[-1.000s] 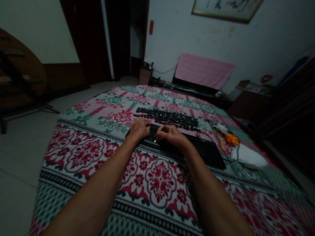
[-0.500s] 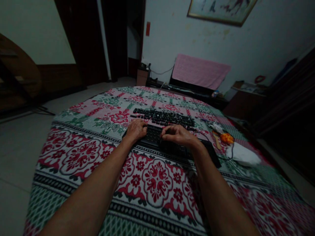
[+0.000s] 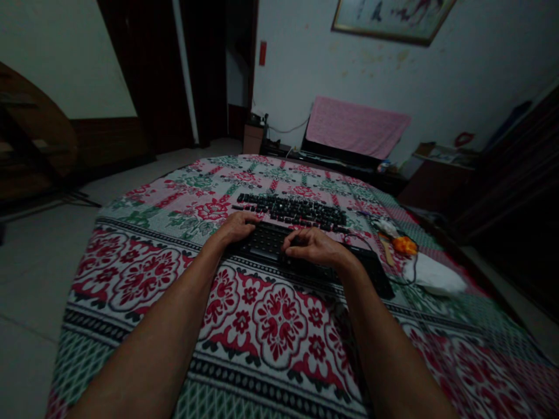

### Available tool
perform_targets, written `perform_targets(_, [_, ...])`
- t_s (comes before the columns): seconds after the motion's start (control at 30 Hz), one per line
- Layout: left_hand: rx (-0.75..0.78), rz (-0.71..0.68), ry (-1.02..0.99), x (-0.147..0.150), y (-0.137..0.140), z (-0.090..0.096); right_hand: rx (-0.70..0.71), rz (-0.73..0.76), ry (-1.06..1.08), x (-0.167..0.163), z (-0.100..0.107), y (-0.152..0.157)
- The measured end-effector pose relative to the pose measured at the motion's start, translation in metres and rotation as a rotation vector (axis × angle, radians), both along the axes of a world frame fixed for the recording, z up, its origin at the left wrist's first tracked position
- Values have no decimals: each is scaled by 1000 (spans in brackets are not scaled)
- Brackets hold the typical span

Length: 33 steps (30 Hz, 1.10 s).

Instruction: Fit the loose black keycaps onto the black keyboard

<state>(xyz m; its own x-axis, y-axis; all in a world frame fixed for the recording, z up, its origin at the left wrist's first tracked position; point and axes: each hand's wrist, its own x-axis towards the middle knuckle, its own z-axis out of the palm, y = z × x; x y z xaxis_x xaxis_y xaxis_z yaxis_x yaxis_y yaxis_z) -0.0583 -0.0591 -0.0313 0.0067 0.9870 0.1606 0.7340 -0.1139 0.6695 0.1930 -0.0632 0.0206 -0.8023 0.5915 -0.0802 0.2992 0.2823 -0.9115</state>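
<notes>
A black keyboard (image 3: 262,240) lies across the patterned cloth in front of me, and rows of small studs show on its left part where keycaps are off. Its upper left corner is in my left hand (image 3: 238,226), the thumb along the top edge and the other fingers curled and partly hidden. Over the middle of the keyboard is my right hand (image 3: 312,245), thumb and forefinger bent close together near the surface. Whatever may be between those fingertips is too small and dark to make out. Loose black keycaps (image 3: 292,208) lie in rows just beyond the keyboard.
Right of the keyboard lie an orange bundle (image 3: 404,245), a wooden-coloured strip (image 3: 386,250), a black cable (image 3: 414,272) and a white bag-like item (image 3: 434,274). The red and green patterned cloth (image 3: 279,326) covers the surface. Farther back hangs a pink towel (image 3: 358,127).
My left hand has shifted slightly left along the keyboard's top edge, uncovering more studs. My right hand has moved a little left and down, its fingertips lower over the keyboard.
</notes>
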Motion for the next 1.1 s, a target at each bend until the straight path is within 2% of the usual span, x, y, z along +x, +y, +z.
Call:
perform_targets(0.1, [-40,-66,-21,-2,-8,10,-16,21,-20,0,0,0])
perform_targets(0.2, [-99,-191,-21,-4,-15,22,1,14,-15,0,-2,2])
perform_targets(0.3, [-197,-273,83,-3,-20,31,-3,-1,2,1,-6,4])
perform_targets(0.37, [-209,-301,170,2,-21,35,-33,-9,17,2,-9,6])
perform_targets(0.53, [-214,-316,379,22,-28,46,-83,-30,39,6,-11,9])
perform_targets(0.63, [-272,-312,481,31,-34,53,-108,-58,61,9,-10,9])
perform_targets(0.8, [-355,-277,491,34,-39,58,-120,-112,100,12,-11,10])
perform_targets(0.97, [-295,-309,490,32,-36,54,-116,-222,99,15,-11,10])
perform_targets(1.1, [-263,-318,506,33,-36,53,-126,-214,92,19,-9,9])
